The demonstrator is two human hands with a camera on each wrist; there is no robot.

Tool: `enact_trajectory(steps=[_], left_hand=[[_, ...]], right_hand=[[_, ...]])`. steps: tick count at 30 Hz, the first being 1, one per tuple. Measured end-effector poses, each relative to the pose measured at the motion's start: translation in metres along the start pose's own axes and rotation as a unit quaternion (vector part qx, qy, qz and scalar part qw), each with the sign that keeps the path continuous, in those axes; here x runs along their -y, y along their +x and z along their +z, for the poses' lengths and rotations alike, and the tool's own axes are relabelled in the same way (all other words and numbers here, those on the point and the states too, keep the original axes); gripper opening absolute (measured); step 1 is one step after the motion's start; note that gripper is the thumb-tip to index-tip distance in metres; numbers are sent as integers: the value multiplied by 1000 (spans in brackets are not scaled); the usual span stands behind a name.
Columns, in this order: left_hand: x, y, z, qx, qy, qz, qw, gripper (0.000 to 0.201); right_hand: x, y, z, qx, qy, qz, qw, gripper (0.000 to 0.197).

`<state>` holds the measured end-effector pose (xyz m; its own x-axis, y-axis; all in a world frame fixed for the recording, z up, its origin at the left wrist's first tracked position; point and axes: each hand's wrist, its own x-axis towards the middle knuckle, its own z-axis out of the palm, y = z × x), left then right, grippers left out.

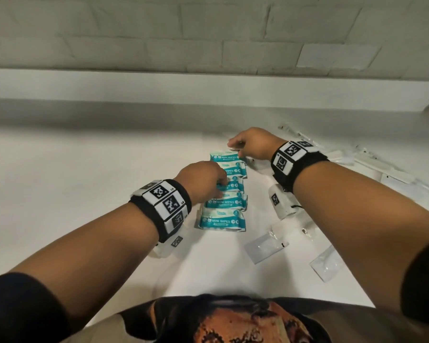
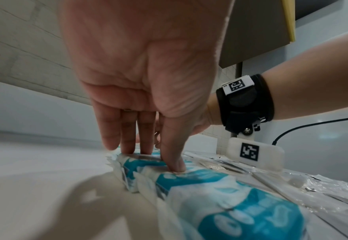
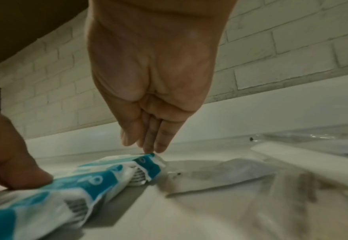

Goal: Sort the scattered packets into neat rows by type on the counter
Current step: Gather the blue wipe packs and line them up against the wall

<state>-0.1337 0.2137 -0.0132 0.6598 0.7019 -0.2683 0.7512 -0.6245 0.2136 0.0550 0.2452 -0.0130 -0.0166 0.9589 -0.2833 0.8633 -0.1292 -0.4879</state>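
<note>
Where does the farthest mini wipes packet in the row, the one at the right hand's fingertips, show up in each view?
Head: farthest mini wipes packet lies at the top of the teal row, just under the right hand.
Left wrist: hidden behind the left hand; cannot pick it out.
Right wrist: centre, its far corner under the fingertips.
Shared landmark: the white brick wall.

- A white counter fills the lower part of the head view, its surface smooth and lightly glossy.
- Along the counter's far edge runs a low white upstand.
- Above it rises a wall of white-painted brick with shallow mortar lines.
- In the left wrist view a tan cabinet with a yellowish edge hangs above the counter.
- Soft shadows lie across the counter near its front edge.
</note>
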Motion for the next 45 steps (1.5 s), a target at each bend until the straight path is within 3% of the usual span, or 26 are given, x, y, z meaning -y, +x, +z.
enact_trajectory(steps=[3,5,7,9,14,20,26,34,42,45], left_hand=[[-4,-2,-3,1,19,4,1000,42],[-7,-9,-2,39,25,8,999,70],[-12,-19,5,121,49,24,991,104],[-16,-27,17,144,82,45,985,118],[-17,-23,30,34,77,46,995,110],[-5,3,18,29,73,40,996,110],[21,58,-5,24,81,30,996,110],[54,132,-49,25,57,16,998,88],[80,160,-51,53,49,24,997,106],[78,160,-54,65,53,30,996,111]], right_hand=[[-4,-2,6,16,7,-1,1000,41],[-4,-3,6,38,-37,-12,999,43],[-2,-5,3,52,-69,-20,996,46],[-2,-6,2,58,-92,-30,994,47],[-1,-2,0,69,-110,-38,991,49],[4,23,-7,72,-174,-48,981,49],[5,73,-14,21,-218,-26,975,45],[0,137,-34,31,-127,3,991,37],[-10,166,-42,47,-117,-20,992,43],[-9,161,-40,55,-24,-3,998,40]])
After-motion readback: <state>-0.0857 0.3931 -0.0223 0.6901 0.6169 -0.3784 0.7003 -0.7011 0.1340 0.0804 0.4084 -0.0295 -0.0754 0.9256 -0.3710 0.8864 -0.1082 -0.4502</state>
